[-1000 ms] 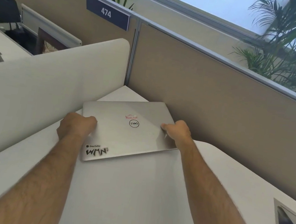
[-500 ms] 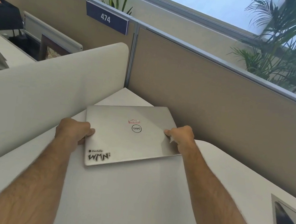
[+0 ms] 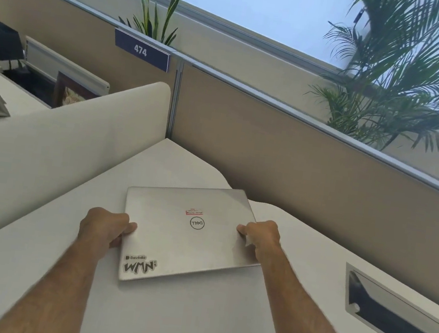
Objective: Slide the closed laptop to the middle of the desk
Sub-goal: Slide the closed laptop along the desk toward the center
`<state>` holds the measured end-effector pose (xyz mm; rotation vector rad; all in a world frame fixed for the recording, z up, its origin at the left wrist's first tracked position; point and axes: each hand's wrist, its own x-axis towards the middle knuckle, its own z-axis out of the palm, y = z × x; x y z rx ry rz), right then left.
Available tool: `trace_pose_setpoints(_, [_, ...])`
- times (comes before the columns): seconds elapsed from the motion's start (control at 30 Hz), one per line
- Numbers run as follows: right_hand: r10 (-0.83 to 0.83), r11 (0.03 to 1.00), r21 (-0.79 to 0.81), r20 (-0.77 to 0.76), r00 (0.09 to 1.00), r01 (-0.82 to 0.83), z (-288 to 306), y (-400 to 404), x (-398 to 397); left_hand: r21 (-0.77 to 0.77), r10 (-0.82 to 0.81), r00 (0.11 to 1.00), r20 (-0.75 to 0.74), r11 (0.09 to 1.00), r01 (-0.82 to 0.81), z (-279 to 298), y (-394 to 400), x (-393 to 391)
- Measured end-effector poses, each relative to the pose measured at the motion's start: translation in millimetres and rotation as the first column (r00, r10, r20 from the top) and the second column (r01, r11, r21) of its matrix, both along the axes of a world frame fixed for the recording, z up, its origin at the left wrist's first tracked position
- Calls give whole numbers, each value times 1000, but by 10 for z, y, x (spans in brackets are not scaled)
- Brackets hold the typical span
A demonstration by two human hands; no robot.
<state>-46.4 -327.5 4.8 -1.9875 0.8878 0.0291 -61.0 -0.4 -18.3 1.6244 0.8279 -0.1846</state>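
A closed silver laptop with a round logo and a black-and-white sticker lies flat on the white desk, a short way out from the far corner. My left hand grips its left edge, thumb on the lid. My right hand grips its right edge, fingers curled over the side. Both forearms reach in from the bottom of the view.
A white curved divider bounds the desk on the left and a tan partition runs along the back. A rectangular cable slot with a metal rim is cut into the desk at the right. Potted plants stand behind the partition.
The laptop has slid away from the corner toward me and to the right, with both hands still holding its edges. More bare desk now shows behind it.
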Motion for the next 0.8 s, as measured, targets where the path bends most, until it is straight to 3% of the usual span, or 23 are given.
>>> trace_pose_setpoints(0.37, [-70,997,9,-13,997,70,312,-433,-1088,-13,-162,986,-33,987,161,311,-410,-887])
trace_pose_setpoints(0.8, [-260,963,64,-38,965,262,271,-932,-2535,-40,-360,933,-18,932,359,512,-1004,-1660])
